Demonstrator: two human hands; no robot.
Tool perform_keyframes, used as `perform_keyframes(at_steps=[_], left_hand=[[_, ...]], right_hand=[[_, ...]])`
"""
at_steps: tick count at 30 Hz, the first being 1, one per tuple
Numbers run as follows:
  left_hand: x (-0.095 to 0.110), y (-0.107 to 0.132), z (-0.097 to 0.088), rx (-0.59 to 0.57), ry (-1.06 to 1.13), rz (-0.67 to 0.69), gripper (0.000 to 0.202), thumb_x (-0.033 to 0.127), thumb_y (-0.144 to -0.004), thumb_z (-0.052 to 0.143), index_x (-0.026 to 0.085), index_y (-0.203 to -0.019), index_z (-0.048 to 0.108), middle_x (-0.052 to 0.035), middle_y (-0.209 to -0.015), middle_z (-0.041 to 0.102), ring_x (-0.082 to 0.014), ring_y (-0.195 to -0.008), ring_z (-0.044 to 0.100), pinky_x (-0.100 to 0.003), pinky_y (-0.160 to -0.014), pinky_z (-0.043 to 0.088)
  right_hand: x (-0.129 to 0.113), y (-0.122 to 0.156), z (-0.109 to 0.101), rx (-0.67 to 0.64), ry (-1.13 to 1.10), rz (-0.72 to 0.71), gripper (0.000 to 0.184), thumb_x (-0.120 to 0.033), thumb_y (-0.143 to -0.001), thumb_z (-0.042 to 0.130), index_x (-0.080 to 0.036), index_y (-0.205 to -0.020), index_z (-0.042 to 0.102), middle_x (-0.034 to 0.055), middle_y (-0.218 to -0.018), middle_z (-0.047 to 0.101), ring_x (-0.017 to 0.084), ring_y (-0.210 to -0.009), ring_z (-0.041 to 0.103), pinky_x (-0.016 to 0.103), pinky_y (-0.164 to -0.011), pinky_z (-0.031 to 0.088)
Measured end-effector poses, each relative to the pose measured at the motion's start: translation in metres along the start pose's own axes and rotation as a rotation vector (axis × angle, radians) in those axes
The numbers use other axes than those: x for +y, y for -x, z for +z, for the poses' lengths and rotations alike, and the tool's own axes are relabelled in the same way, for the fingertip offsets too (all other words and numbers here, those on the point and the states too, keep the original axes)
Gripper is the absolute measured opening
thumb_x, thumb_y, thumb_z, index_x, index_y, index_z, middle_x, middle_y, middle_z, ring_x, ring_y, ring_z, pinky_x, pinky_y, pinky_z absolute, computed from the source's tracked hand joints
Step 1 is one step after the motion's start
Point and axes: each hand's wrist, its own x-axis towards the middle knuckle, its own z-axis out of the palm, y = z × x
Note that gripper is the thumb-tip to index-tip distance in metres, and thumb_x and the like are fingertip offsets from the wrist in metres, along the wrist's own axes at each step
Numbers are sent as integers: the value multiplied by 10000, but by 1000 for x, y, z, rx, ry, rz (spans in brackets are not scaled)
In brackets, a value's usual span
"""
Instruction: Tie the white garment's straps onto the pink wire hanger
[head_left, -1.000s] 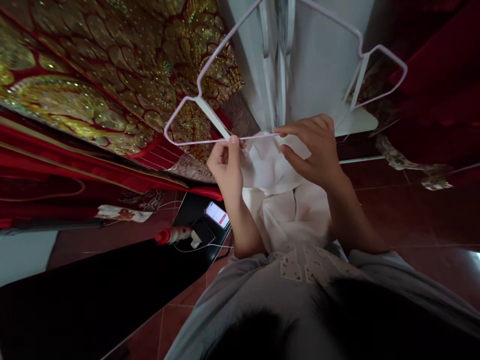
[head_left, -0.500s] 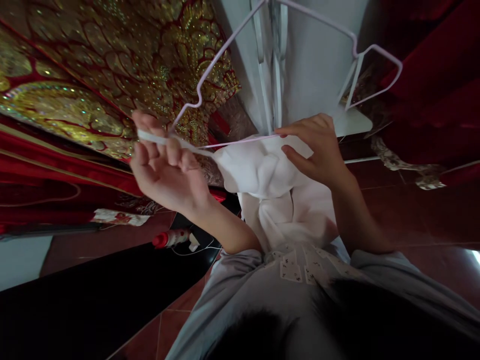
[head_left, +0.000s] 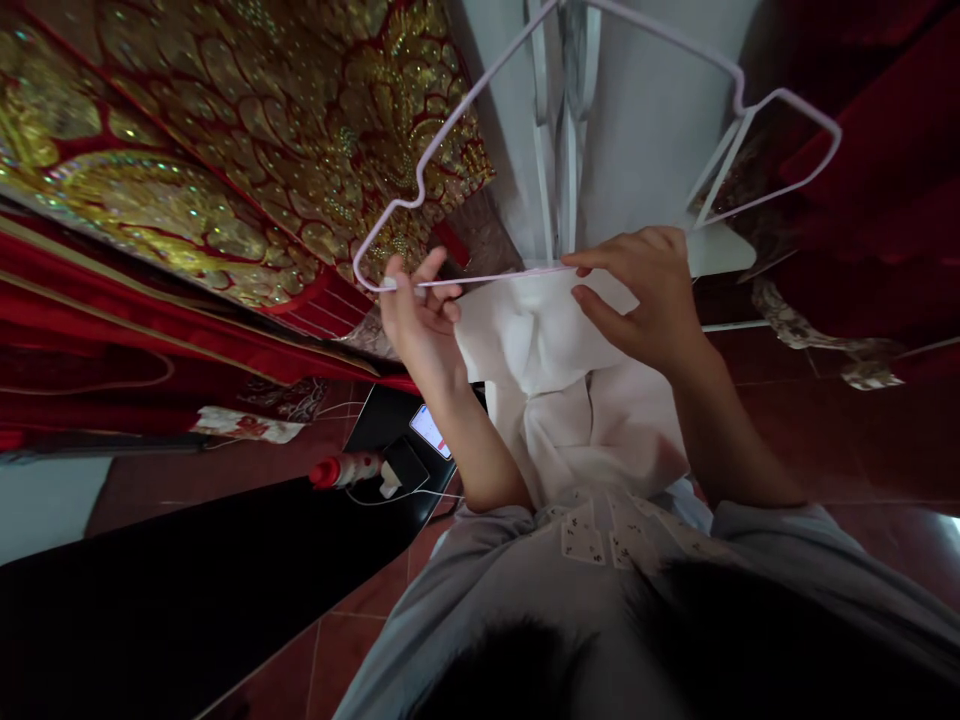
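A pale pink wire clothes hanger (head_left: 510, 276) spans the space before me, its lower bar between my hands. My left hand (head_left: 427, 325) is at the bar's left end, fingers curled around it, with a bit of white strap (head_left: 388, 284) showing between them. My right hand (head_left: 649, 295) has its fingertips on the bar farther right, the thumb lower, against the cloth. Beneath the bar hangs a white garment (head_left: 525, 340), gathered in folds toward my lap. Part of its upper right is hidden behind my right hand.
Red and gold beaded garments (head_left: 300, 150) hang at the left, dark red cloth (head_left: 885, 200) at the right. White hangers (head_left: 555, 150) hang by a pale panel ahead. On a black bench (head_left: 225, 560) lie a red-capped bottle (head_left: 352, 468), a lit phone (head_left: 431, 430) and a cable.
My left hand has moved right and turned, closing in to the hanger's bar. The strap it had stretched out left is now mostly hidden. My right hand keeps its place on the bar.
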Motion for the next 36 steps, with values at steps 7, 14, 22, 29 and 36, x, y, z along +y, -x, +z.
perform_keyframes(at_steps=[7,14,22,29,36], left_hand=[[-8,27,18,-284,-156,-51,284,499,-1057,675,225,-986,650,-57,-929,794,-138,-659,681,-251,-589,496],[-11,25,20,-233,-175,43,227,359,-1110,601,221,-932,622,-21,-791,768,-114,-543,560,-230,-559,490],[-16,22,19,-228,-176,81,246,294,-1105,593,214,-872,590,-16,-733,749,-99,-446,451,-235,-471,376],[-13,21,16,-236,-212,31,222,293,-1082,610,225,-872,601,-25,-752,760,-112,-439,407,-267,-458,330],[-14,26,19,-224,-193,-1,250,406,-1071,663,228,-917,578,-8,-751,738,-108,-447,400,-262,-458,337]], right_hand=[[3,14,7,321,-86,-10,290,-402,-1030,595,-353,-1305,674,82,-1251,717,327,-1215,669,586,-1097,496],[43,25,-16,491,-127,314,406,-491,-881,797,-375,-1260,709,65,-1254,663,216,-914,679,465,-826,600],[-8,-4,-39,230,-142,223,278,-366,-1006,617,-361,-1222,792,4,-1223,822,178,-822,702,362,-625,522],[48,-20,-47,596,-150,46,583,-298,-983,747,-392,-1543,613,27,-1607,619,301,-1077,788,355,-628,563],[39,-2,-39,1087,-244,-40,294,-235,-1032,664,-422,-1172,842,-42,-1139,803,281,-1104,805,497,-1013,602]])
